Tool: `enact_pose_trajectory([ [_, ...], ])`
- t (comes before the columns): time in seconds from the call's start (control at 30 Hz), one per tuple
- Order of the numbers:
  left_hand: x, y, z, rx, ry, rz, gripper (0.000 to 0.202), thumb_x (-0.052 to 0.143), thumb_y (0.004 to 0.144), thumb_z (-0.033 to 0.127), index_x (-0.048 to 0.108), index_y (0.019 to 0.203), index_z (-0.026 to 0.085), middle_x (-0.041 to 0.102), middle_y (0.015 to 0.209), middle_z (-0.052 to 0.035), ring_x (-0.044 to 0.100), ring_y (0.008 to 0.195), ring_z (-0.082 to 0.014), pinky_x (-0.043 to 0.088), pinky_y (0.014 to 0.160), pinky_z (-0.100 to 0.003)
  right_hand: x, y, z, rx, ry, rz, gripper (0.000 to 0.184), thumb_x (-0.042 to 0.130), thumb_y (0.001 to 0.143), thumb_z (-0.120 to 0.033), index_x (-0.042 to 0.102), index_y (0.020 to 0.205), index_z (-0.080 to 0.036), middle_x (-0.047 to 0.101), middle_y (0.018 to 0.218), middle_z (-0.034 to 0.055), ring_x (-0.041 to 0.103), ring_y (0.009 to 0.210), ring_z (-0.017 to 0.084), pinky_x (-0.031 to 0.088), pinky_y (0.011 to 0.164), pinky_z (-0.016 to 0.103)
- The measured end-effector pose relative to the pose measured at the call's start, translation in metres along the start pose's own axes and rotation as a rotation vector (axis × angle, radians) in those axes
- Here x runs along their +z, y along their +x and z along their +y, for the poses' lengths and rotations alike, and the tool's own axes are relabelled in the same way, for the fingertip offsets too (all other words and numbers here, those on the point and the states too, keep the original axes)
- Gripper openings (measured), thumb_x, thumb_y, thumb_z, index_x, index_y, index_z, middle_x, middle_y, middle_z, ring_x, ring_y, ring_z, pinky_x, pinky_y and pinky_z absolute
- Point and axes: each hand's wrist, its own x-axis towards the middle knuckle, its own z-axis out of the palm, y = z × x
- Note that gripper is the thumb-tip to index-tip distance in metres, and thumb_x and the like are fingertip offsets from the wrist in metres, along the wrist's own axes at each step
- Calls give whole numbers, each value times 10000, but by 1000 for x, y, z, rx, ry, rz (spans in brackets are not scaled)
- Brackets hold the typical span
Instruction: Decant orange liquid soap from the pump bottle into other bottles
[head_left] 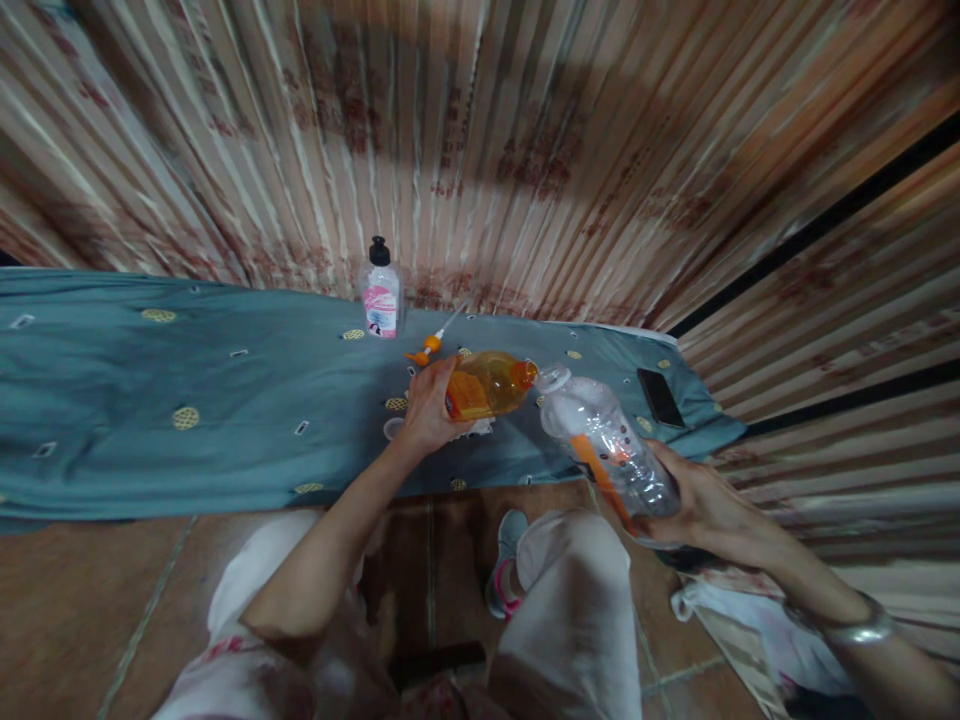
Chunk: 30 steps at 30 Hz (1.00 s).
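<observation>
My left hand [433,408] is wrapped round an orange-tinted bottle [489,385], which lies tilted on its side with its neck pointing right. In my right hand [686,505] is a clear plastic bottle [604,440] with an orange label, gripped near its base and leaning up to the left. The mouths of the two bottles meet or nearly meet; I cannot tell whether they touch. An orange pump top [430,345] with a pale tube lies on the cloth just beyond my left hand. A small white ring-like thing [392,429] shows beside that wrist, partly hidden.
A clear bottle with a black cap [380,290] and pink label stands at the back of the teal patterned cloth [247,400]. A dark phone [660,397] lies at the right end. Pleated curtains [465,150] hang behind, and a bag [750,620] sits low on the right.
</observation>
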Motion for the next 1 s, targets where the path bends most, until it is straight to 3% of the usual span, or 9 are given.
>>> enact_pose_trajectory([
  [1.0, -3, 0, 4, -36, 1, -31, 1038, 881, 613, 383, 331, 1476, 208, 542, 1419, -180, 521, 1322, -390, 393, 1126, -569, 0, -1, 1, -8, -2, 12, 701, 783, 664, -411, 536, 1295, -230, 771, 1048, 10, 737, 911, 279, 575, 734, 324],
])
